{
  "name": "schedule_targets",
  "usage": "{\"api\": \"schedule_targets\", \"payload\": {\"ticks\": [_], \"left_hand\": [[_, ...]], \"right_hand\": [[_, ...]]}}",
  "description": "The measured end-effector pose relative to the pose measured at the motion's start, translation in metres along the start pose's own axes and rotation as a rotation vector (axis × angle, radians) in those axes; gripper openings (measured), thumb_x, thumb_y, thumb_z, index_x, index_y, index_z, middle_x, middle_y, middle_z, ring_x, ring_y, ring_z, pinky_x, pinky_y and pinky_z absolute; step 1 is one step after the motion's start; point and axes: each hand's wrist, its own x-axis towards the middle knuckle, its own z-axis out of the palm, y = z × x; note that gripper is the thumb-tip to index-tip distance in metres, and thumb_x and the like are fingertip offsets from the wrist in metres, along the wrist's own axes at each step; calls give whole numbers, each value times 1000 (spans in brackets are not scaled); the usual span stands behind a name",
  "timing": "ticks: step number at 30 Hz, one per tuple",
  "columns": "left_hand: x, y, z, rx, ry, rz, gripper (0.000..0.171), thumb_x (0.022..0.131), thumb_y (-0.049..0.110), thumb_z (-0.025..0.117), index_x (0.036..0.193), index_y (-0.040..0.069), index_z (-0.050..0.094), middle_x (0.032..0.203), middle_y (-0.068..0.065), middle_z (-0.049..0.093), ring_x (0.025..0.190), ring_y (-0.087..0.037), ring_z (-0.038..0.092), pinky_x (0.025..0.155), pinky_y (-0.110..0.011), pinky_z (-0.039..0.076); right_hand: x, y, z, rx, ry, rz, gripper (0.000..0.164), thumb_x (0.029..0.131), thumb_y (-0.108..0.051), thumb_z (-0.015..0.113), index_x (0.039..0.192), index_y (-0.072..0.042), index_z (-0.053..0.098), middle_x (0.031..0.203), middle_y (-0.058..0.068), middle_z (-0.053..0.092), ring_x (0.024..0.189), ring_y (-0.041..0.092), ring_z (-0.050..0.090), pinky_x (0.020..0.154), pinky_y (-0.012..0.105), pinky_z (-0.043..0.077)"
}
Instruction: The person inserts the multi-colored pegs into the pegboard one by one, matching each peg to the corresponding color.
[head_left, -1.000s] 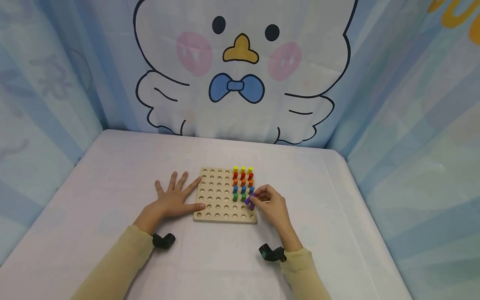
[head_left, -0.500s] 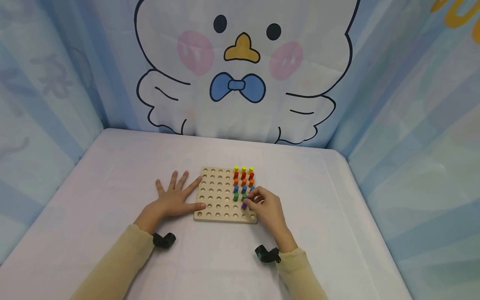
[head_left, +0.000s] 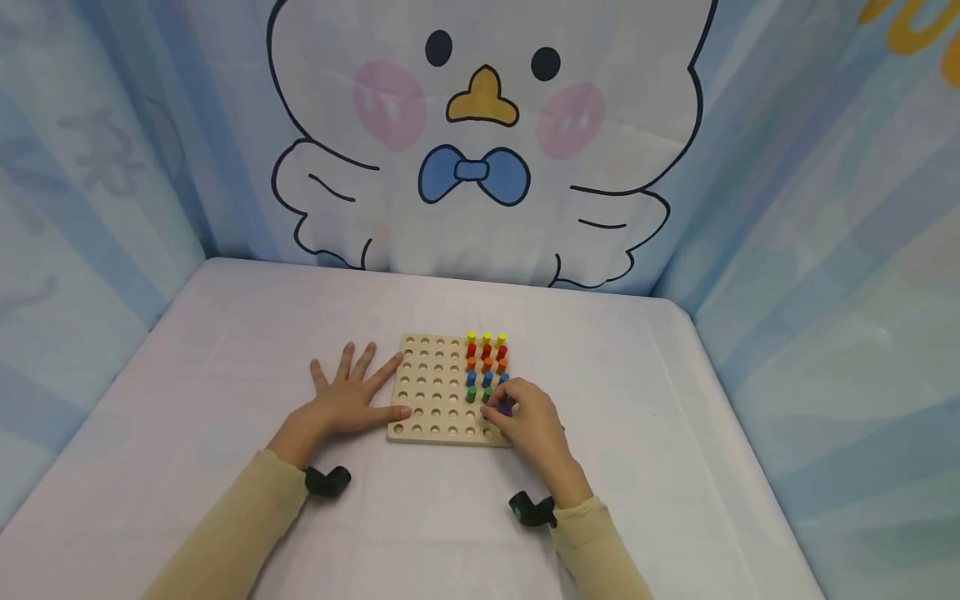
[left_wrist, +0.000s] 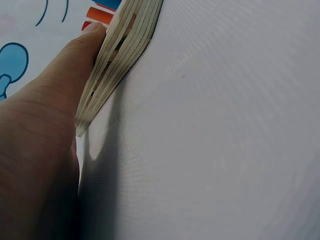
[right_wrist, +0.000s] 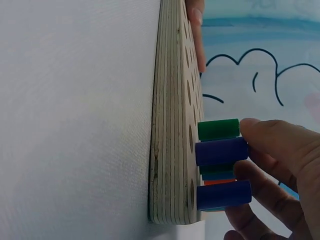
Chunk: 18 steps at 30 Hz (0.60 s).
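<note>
A square wooden pegboard (head_left: 444,422) lies on the table with rows of round holes. My left hand (head_left: 347,405) rests flat with fingers spread, its thumb and index fingertip on the board's left edge. At the board's front right, my right hand (head_left: 534,423) pinches the top end of a purple peg (right_wrist: 221,152) that stands upright at the board, thumb and finger at its end. A second purple peg (right_wrist: 223,195) stands to its right, near the other fingers. Behind them are short rows of green (head_left: 471,394), blue, orange, red and yellow pegs (head_left: 472,337).
A white cloth (head_left: 300,533) covers the table. Behind it hangs a curtain (head_left: 480,233) printed with a cartoon bird, and blue curtains (head_left: 817,250) flank both sides. Black wrist cameras (head_left: 327,482) sit on both forearms near the sleeves.
The right hand has brought a tilted purple peg leftward and down to upright beside the other purple one; its fingers then shifted slightly. The left hand has stayed in place.
</note>
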Motion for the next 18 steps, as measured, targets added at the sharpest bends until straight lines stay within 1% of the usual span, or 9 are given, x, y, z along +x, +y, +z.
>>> {"api": "schedule_targets", "payload": {"ticks": [4, 9, 15, 18], "left_hand": [[2, -2, 3, -3, -1, -9, 108, 83, 89, 49, 167, 32, 13, 174, -18, -7, 155, -47, -23, 106, -81, -24], [5, -5, 7, -10, 4, -10, 107, 84, 90, 47, 167, 32, 12, 174, -17, -8, 155, -46, -24, 105, -80, -27], [5, -5, 8, -8, 0, -11, 107, 84, 91, 45, 167, 33, 11, 174, -17, -9, 155, -46, -25, 104, -81, -27], [5, -5, 7, -4, 2, -11, 108, 84, 91, 46, 167, 33, 11, 174, -17, -9, 155, -46, -25, 104, -80, -27]], "right_hand": [[-2, 0, 0, -16, -4, -22, 17, 90, -25, 83, 88, -19, 67, 96, -3, 65, 82, 17, 59, 71, 27, 46], [-3, 0, 0, -13, -4, -20, 17, 90, -24, 84, 89, -19, 67, 98, -5, 64, 84, 17, 60, 72, 27, 47], [-3, 0, -2, -16, 3, -5, 18, 89, -23, 84, 90, -20, 67, 98, -6, 65, 87, 17, 61, 76, 30, 48], [-4, 1, -3, -17, 21, -14, 18, 88, -22, 85, 90, -20, 68, 99, -5, 66, 91, 16, 63, 79, 33, 51]]}}
